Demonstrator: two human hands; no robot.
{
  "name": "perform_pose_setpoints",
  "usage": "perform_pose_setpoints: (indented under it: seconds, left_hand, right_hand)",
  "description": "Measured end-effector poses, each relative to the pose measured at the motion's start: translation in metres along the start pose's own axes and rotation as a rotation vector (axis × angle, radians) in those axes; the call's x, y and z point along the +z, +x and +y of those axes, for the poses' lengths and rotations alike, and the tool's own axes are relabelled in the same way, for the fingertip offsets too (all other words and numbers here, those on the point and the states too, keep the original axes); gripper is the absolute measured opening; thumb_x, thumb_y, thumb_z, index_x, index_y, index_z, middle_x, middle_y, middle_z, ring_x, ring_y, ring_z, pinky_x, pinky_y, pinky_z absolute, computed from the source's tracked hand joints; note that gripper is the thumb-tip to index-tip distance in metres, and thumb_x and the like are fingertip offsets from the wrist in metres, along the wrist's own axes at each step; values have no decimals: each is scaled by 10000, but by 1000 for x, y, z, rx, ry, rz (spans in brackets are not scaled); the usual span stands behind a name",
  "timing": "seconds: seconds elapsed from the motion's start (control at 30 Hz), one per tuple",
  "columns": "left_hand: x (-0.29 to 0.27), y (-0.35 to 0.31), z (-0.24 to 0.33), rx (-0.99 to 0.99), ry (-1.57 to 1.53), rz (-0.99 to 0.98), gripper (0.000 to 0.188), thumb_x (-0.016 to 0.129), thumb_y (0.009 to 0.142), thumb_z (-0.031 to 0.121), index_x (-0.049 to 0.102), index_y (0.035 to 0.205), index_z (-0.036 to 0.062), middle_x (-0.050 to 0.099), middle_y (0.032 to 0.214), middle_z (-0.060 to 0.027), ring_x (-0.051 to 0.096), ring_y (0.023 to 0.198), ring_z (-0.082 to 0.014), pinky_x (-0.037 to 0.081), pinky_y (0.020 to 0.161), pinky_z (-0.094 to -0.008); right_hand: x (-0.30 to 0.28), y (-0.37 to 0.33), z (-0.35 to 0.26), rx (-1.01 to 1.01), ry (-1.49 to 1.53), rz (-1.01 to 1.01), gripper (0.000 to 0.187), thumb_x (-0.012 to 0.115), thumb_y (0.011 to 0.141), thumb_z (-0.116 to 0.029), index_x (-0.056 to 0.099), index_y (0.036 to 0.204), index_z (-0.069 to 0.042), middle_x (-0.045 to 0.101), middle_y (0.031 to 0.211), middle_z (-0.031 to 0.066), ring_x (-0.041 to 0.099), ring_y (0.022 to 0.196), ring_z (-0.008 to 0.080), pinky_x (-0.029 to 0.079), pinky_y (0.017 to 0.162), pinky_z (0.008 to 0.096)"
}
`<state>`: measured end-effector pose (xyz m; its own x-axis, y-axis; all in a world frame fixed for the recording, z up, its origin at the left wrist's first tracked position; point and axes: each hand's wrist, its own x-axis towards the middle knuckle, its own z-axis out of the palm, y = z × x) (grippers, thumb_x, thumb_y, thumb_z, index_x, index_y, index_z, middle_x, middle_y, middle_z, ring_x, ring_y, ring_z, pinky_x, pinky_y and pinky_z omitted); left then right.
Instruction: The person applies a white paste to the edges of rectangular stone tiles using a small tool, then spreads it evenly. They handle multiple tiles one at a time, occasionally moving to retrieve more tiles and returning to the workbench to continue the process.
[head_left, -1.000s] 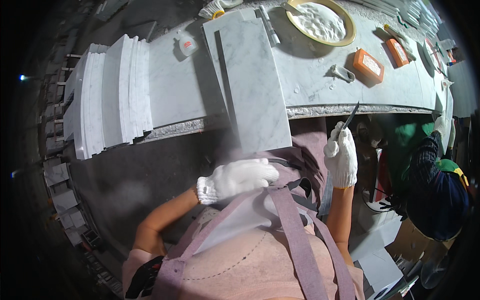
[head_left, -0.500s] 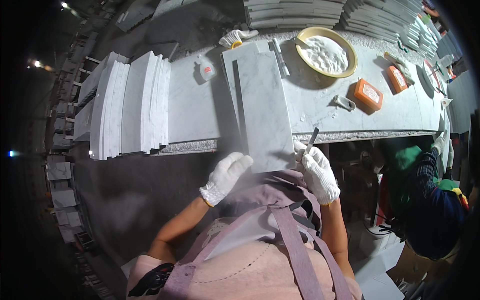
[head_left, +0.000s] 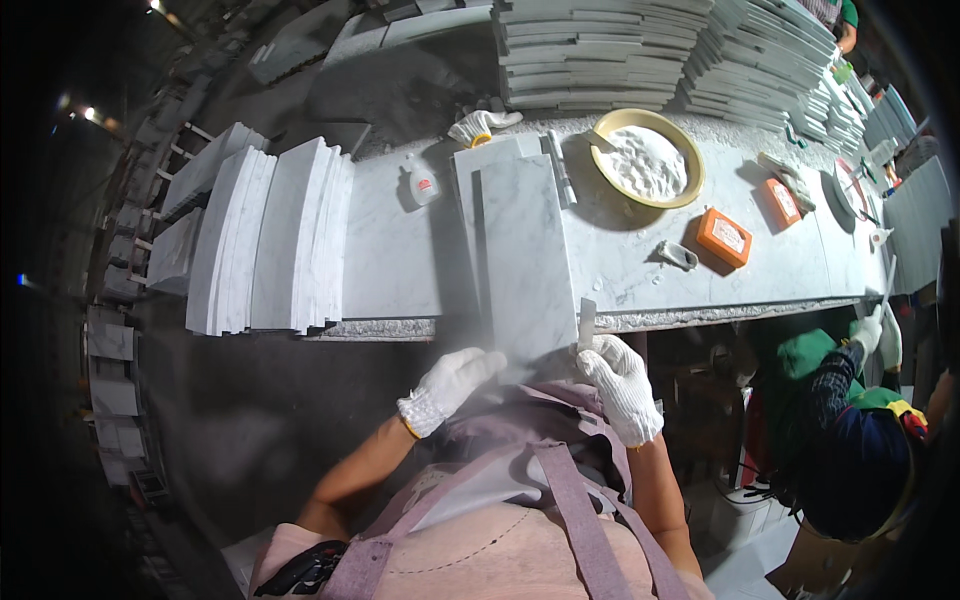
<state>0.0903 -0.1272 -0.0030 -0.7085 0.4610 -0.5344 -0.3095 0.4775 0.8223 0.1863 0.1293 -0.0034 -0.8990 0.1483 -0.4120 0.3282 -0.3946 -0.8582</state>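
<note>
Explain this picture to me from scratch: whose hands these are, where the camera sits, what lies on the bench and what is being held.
The camera is worn on a person's head and looks down through a fisheye lens, so straight edges bend. The two white-gloved hands are that person's own. The left hand rests at the near end of a long marble slab lying on the stone workbench. The right hand holds a small flat blade upright at the slab's near corner. Also on the bench: a yellow bowl of white powder, an orange block, a small white bottle and a stack of marble tiles. Another person works at the right.
</note>
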Motion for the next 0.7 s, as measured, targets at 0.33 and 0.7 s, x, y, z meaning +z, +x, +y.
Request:
perform_pose_setpoints:
  seconds: [0.33,0.7]
  left_hand:
    - [34,0,16,-22,-787,-39,534,705,992,360,571,1321,-39,670,1205,-149,722,1051,-291,595,873,-387]
    - [-25,-39,35,200,-588,274,327,744,926,251,685,1167,37,725,1086,-50,686,1041,-172,540,934,-335]
  right_hand:
    - [21,-15,-21,-31,57,-65,251,759,948,-199,700,1103,-10,660,963,-17,563,867,73,464,781,248]
    - [21,-9,-13,-96,322,-132,244,699,971,-154,649,1134,21,708,1094,109,673,961,188,532,913,354]
